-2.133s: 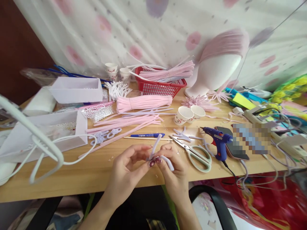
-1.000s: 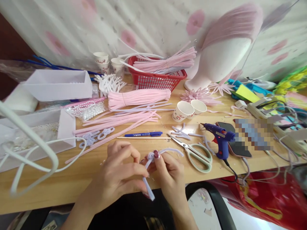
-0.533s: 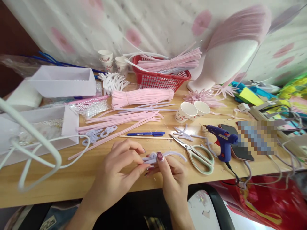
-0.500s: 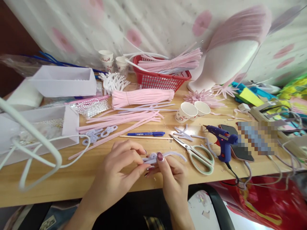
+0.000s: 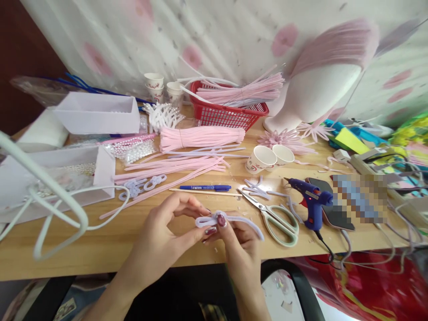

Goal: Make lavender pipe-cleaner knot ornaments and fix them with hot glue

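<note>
A lavender pipe cleaner (image 5: 245, 219) is bent into a small loop at its left end, and its tail curves off to the right. My right hand (image 5: 243, 247) pinches it at the middle, thumb on top of the gathered part. My left hand (image 5: 167, 234) holds it near the loop, with thumb below and index finger behind; their exact contact is partly hidden. Just beyond my fingers lie a blue pen (image 5: 204, 188) and a thin wooden stick (image 5: 200, 192). Green-handled scissors (image 5: 276, 218) rest right of my right hand, beside cut lavender pieces (image 5: 257, 189).
A blue glue gun (image 5: 312, 203) stands at the right near a phone (image 5: 337, 217). Paper cups (image 5: 262, 159), pink pipe cleaner bundles (image 5: 202, 137) and a red basket (image 5: 230, 116) are farther back. A white cable (image 5: 80, 196) loops at left, before finished lavender loops (image 5: 133, 189).
The loop at the pipe cleaner's left end now shows more openly, as my left fingers have shifted from covering it. The camera view has moved slightly.
</note>
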Demonstrator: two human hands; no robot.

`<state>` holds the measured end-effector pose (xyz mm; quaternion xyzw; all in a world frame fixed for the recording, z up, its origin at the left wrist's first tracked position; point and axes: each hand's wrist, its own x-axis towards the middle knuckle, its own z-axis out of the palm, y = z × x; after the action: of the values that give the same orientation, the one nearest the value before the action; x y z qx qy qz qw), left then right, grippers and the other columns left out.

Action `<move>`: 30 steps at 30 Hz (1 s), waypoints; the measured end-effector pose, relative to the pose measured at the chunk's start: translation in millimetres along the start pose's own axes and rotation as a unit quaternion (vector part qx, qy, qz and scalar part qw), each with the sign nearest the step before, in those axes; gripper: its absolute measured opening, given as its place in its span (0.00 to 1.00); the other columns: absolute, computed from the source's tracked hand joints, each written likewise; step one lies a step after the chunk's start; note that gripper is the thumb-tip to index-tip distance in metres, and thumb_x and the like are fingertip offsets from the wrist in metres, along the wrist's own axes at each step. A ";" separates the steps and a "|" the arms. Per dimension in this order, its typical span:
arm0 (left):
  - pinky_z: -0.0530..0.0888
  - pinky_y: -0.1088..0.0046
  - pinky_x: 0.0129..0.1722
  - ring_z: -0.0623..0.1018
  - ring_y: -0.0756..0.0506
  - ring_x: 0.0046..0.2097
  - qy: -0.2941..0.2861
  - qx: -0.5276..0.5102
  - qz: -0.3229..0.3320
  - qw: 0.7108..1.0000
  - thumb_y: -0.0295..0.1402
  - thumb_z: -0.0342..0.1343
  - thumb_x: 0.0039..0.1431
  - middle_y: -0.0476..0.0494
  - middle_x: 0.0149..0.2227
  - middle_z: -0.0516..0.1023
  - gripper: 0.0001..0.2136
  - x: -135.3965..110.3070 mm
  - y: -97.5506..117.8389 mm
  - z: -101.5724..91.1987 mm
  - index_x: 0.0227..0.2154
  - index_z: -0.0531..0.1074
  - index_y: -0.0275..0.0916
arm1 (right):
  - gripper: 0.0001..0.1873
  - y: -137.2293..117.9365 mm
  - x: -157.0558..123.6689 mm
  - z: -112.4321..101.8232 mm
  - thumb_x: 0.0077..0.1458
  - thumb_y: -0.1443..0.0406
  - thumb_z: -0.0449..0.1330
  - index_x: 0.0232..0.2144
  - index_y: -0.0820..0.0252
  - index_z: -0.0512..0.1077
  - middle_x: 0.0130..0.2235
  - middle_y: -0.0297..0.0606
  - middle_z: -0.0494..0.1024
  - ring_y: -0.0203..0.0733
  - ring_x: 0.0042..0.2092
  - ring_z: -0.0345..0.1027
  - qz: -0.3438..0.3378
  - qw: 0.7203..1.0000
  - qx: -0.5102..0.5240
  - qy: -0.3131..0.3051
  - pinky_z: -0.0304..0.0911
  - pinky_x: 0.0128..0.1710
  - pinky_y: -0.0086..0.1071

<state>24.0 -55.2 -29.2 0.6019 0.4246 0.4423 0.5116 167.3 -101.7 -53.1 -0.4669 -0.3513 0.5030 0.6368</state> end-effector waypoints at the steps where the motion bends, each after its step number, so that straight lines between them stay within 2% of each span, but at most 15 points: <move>1: 0.79 0.76 0.42 0.84 0.45 0.42 0.014 -0.059 -0.049 0.997 0.29 0.70 0.51 0.49 0.38 0.86 0.12 -2.3 -0.5 5.2 0.38 0.78 0.45 | 0.09 1.7 0.3 0.4 0.63 0.59 0.65 0.33 0.55 0.84 0.28 0.35 0.84 0.36 0.23 0.74 -0.010 1.000 0.001 0.012 0.72 0.25 0.27; 3: 0.81 0.75 0.40 0.85 0.43 0.43 0.032 -0.157 -0.119 0.980 0.31 0.70 0.51 0.46 0.40 0.87 0.09 -6.8 -0.4 16.3 0.37 0.83 0.43 | 0.10 5.8 0.6 1.4 0.63 0.59 0.65 0.32 0.56 0.83 0.26 0.34 0.83 0.36 0.24 0.75 -0.041 0.999 0.005 0.023 0.72 0.26 0.27; 5: 0.81 0.77 0.39 0.85 0.43 0.42 0.045 -0.231 -0.156 0.959 0.33 0.71 0.51 0.44 0.39 0.87 0.06 -10.2 1.3 26.3 0.33 0.85 0.42 | 0.10 9.2 0.5 2.2 0.63 0.61 0.65 0.32 0.55 0.83 0.26 0.34 0.82 0.36 0.25 0.75 -0.083 0.996 0.005 0.028 0.72 0.27 0.26; 10: 0.80 0.76 0.41 0.84 0.43 0.42 0.104 -0.314 -0.183 0.926 0.44 0.75 0.45 0.42 0.39 0.87 0.15 -11.7 4.8 36.7 0.32 0.85 0.39 | 0.08 7.7 -0.6 3.1 0.65 0.64 0.63 0.35 0.54 0.83 0.28 0.33 0.82 0.35 0.28 0.76 -0.138 0.987 -0.061 0.045 0.73 0.32 0.26; 12: 0.79 0.78 0.38 0.83 0.47 0.38 0.139 -0.300 -0.154 0.931 0.44 0.75 0.46 0.46 0.37 0.84 0.14 -10.5 4.2 36.0 0.28 0.82 0.39 | 0.07 4.7 -0.5 4.1 0.64 0.64 0.63 0.36 0.53 0.82 0.28 0.32 0.81 0.34 0.27 0.74 -0.150 0.984 -0.077 0.063 0.72 0.31 0.26; 14: 0.77 0.81 0.36 0.80 0.50 0.35 0.147 -0.257 -0.112 0.949 0.41 0.73 0.49 0.50 0.32 0.80 0.12 -9.2 3.2 34.2 0.25 0.79 0.39 | 0.06 3.2 0.3 5.0 0.63 0.64 0.64 0.36 0.53 0.83 0.29 0.31 0.80 0.33 0.26 0.72 -0.158 0.981 -0.076 0.084 0.70 0.29 0.25; 17: 0.75 0.82 0.37 0.78 0.52 0.33 0.098 -0.194 -0.080 0.973 0.35 0.68 0.57 0.53 0.28 0.77 0.08 -7.4 2.0 31.2 0.25 0.78 0.40 | 0.06 4.6 1.6 4.7 0.63 0.63 0.64 0.36 0.54 0.83 0.29 0.32 0.79 0.32 0.25 0.70 -0.148 0.984 -0.057 0.081 0.69 0.27 0.26; 20: 0.75 0.81 0.39 0.79 0.51 0.36 0.062 -0.152 -0.057 0.985 0.31 0.65 0.60 0.52 0.31 0.78 0.05 -5.8 -0.7 28.7 0.28 0.78 0.41 | 0.08 6.7 2.2 3.6 0.64 0.61 0.64 0.33 0.55 0.82 0.28 0.32 0.79 0.32 0.25 0.69 -0.113 0.991 -0.027 0.073 0.68 0.28 0.25; 26: 0.75 0.83 0.40 0.79 0.52 0.37 0.077 -0.064 0.016 0.995 0.27 0.63 0.61 0.54 0.33 0.80 0.05 -5.4 -8.4 23.7 0.31 0.78 0.45 | 0.19 3.5 3.1 6.4 0.62 0.57 0.64 0.22 0.59 0.76 0.21 0.32 0.74 0.34 0.23 0.67 -0.071 0.992 -0.053 0.088 0.66 0.26 0.26; 30: 0.76 0.82 0.39 0.79 0.51 0.36 0.086 -0.083 0.010 0.993 0.29 0.63 0.62 0.53 0.33 0.81 0.04 -6.2 -8.4 22.9 0.32 0.79 0.44 | 0.20 6.2 3.0 8.3 0.62 0.55 0.64 0.22 0.59 0.74 0.21 0.31 0.71 0.34 0.24 0.65 -0.061 0.994 -0.047 0.084 0.65 0.27 0.27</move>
<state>44.1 -65.7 -40.1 0.5215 0.4231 0.5314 0.5163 158.5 -96.5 -56.4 -0.5145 -0.3477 0.4054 0.6709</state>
